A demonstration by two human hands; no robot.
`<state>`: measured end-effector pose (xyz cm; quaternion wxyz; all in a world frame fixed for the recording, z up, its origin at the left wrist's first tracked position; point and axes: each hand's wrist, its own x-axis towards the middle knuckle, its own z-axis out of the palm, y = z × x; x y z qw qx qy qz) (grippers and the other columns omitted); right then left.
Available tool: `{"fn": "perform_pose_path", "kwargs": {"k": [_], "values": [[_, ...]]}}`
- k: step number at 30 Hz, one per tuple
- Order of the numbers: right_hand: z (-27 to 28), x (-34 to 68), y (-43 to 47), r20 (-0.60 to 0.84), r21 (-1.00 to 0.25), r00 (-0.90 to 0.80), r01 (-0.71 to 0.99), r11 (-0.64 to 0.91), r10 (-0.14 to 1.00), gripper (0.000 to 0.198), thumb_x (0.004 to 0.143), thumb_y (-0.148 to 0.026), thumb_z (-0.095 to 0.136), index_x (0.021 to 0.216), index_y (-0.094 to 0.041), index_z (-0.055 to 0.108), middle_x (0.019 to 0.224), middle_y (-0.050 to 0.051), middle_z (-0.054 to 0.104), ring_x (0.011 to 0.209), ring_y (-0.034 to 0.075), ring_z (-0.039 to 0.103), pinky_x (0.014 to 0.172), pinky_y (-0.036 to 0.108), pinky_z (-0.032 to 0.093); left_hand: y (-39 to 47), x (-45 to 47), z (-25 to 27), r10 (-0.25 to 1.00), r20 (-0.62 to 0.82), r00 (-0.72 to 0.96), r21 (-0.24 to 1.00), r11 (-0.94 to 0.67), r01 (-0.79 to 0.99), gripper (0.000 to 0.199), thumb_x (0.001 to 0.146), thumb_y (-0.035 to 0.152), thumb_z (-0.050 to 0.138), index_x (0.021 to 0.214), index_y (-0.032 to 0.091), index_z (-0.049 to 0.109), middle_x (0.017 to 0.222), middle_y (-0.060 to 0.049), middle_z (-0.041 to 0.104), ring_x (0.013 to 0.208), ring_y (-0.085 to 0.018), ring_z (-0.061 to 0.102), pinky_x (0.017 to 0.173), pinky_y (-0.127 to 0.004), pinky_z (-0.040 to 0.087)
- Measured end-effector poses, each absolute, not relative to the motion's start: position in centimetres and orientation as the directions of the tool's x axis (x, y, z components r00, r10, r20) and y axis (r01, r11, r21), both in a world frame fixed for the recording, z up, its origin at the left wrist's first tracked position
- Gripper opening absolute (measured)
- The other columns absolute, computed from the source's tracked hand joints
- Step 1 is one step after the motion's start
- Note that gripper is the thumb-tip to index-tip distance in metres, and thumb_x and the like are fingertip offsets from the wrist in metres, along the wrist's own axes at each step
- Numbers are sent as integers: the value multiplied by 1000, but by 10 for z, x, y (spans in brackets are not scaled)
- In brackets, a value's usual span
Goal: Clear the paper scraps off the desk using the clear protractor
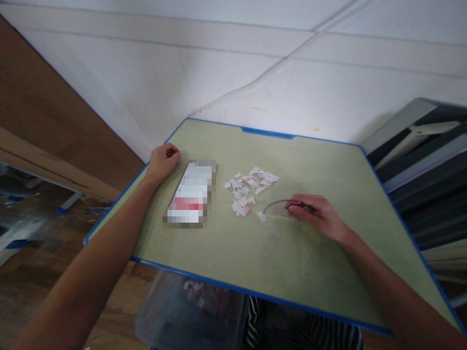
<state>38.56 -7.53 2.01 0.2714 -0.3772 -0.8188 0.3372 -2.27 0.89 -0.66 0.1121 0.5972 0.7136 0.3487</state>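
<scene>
My right hand [310, 211] grips a clear half-round protractor [276, 209] by one end, low over the table. A single paper scrap [261, 217] lies by the protractor's left tip. Farther left, several small white and pinkish paper scraps [242, 189] are scattered in a loose pile. Near the table's left edge rests my left hand [165, 159], fingers curled closed; a dark spot shows between them, too small to name. Just right of that hand, a phone [191, 194] lies flat, its screen lit and blurred out.
The pale green table [226, 257] has a blue rim and touches a white wall [233, 63]. Below its front edge stands a clear plastic bin [156, 311] with paper scraps inside. Folded furniture [430, 160] leans at the right; a brown wooden panel [62, 92] stands left.
</scene>
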Motion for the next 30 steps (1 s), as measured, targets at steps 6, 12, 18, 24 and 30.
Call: {"fn": "perform_pose_path", "kwargs": {"k": [6,12,18,24,30], "values": [[21,381,-81,187,-750,-649,391,534,738,32,95,-40,50,73,-18,61,59,-1,55,51,12,50,49,25,39,8,-22,-5,934,239,-266,623,63,779,6,69,28,49,68,22,49,62,0,53,64,-16,51,60,-28,41],[23,385,-81,220,-733,-646,385,561,731,25,94,-30,51,74,-18,60,60,-1,56,51,12,51,50,24,39,8,-21,-5,931,244,-273,646,53,761,4,69,26,50,67,22,50,61,0,51,63,-16,50,58,-28,39],[24,384,-86,239,-589,-676,470,657,697,26,95,-27,47,72,-19,57,61,0,55,52,12,48,51,24,35,8,-20,-4,928,247,-280,648,57,760,4,69,25,51,67,22,51,61,0,51,64,-16,49,58,-28,39],[25,379,-95,278,-506,-712,463,728,645,30,98,-25,45,71,-18,56,59,-1,53,50,11,45,50,23,33,7,-20,-3,931,237,-279,642,66,764,4,69,26,50,67,22,50,62,0,52,63,-16,49,60,-29,40],[22,358,-110,201,-542,-803,385,746,561,35,101,-29,41,75,-17,60,64,2,61,57,13,57,56,24,43,8,-19,-3,931,238,-278,634,68,770,4,68,25,50,66,22,49,61,0,51,63,-16,49,60,-29,40]]}}
